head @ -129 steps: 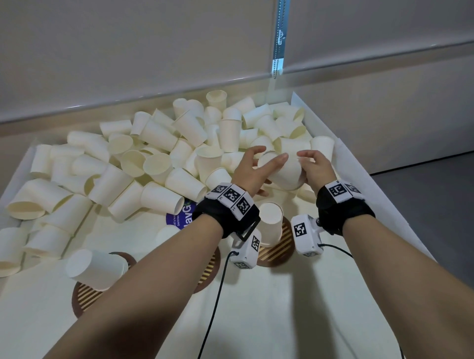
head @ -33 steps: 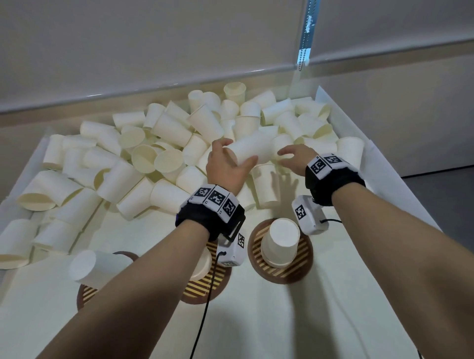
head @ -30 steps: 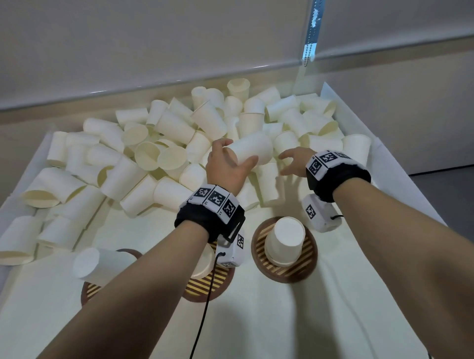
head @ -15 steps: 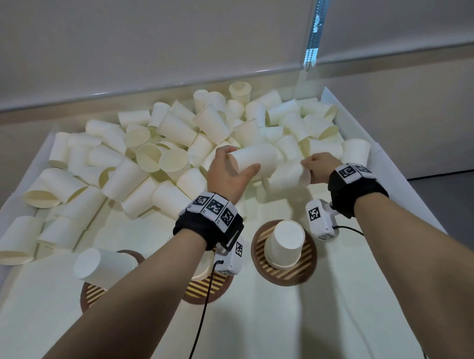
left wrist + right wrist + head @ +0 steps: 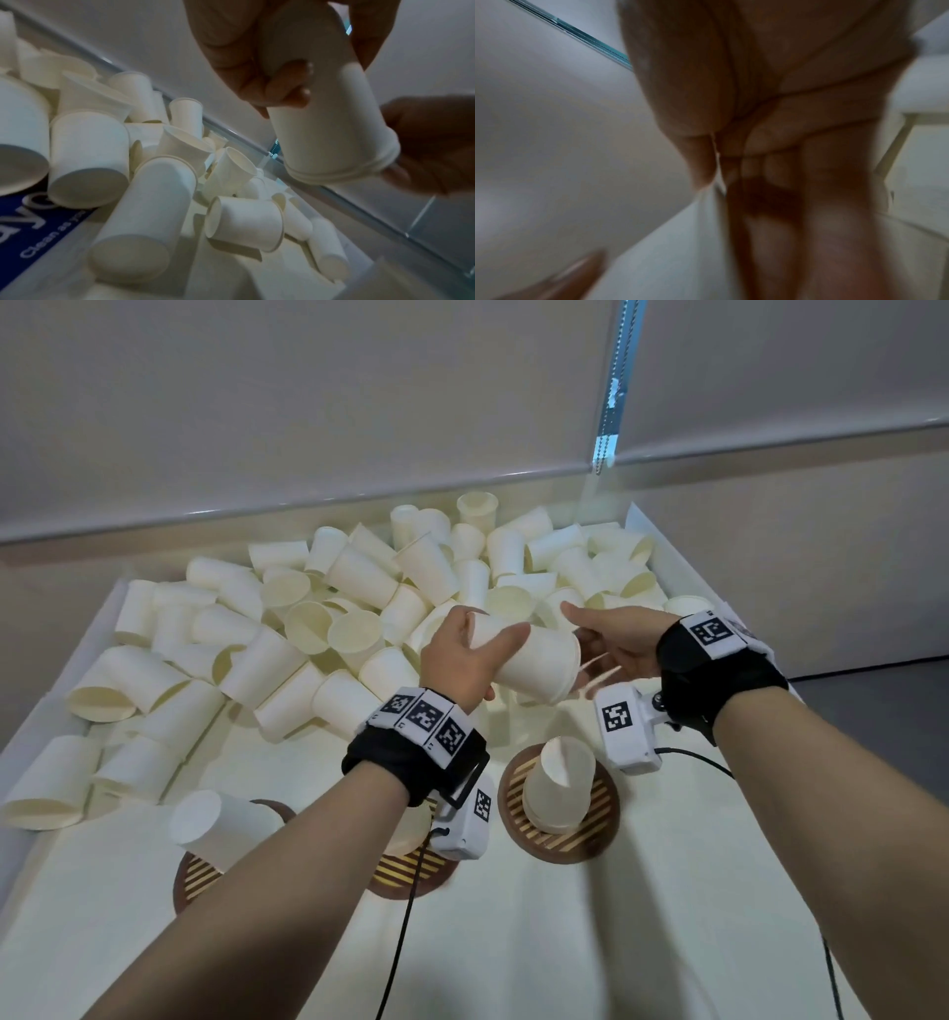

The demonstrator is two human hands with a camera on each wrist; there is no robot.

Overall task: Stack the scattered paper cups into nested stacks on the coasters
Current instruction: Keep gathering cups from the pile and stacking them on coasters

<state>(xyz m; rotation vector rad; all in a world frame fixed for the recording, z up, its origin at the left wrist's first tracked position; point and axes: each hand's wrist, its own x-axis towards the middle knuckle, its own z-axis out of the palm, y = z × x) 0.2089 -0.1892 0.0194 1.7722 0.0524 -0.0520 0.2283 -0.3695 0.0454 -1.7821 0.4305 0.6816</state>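
Two nested cream paper cups (image 5: 534,662) (image 5: 331,142), lying sideways in the air, gripped round the closed end by my left hand (image 5: 459,660) (image 5: 246,50), fingers and thumb curled. My right hand (image 5: 613,639) (image 5: 432,146) is released, fingers spread at the cups' open rims. Below the held cups: an upturned cup stack (image 5: 560,783) on a round slatted wooden coaster (image 5: 590,834). Left of that coaster: two more coasters (image 5: 405,875), one bearing a tipped cup (image 5: 221,824). Behind the held cups: a heap of loose cups (image 5: 359,588).
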